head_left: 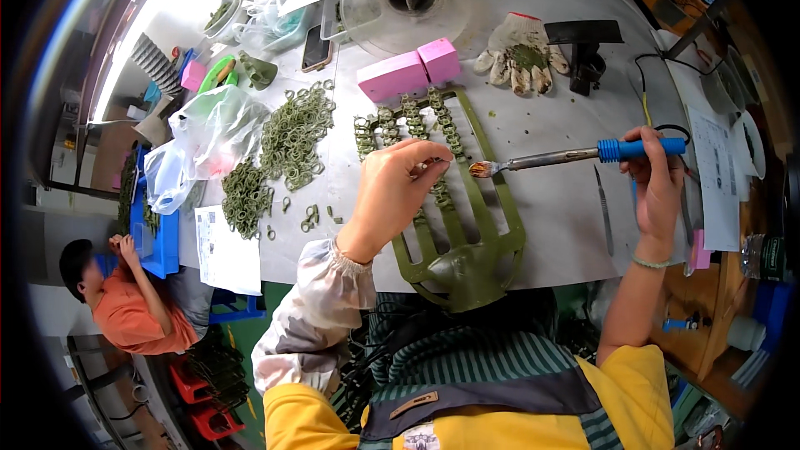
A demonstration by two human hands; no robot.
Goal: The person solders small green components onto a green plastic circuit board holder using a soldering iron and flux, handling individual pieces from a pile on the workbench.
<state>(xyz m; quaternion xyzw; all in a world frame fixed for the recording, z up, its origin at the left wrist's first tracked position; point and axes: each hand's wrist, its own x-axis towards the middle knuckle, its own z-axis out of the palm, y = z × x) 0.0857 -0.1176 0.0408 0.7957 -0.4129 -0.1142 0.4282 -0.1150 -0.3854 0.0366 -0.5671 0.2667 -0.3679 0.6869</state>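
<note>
My right hand (660, 187) holds a soldering iron (554, 157) by its blue handle, the metal shaft pointing left. Its browned, wide tip lies over the green fork-shaped frame (473, 271). Close to that tip, my left hand (385, 192) is closed in a pinch above the frame; whatever sits between the fingertips is too small to make out. Rows of small green ring-like pieces (447, 129) line several of the frame's prongs. Two pink blocks (392, 75) touch the far end of the prongs. Left of my left hand lies a heap of loose green rings (298, 137).
A stained glove (518, 54) and a black stand (586, 62) lie at the back right. Tweezers (603, 208) rest near the iron's cord. A clear round dish (367, 8), a phone (317, 48) and plastic bags (218, 129) stand beyond. At far left another person (137, 317) sits working.
</note>
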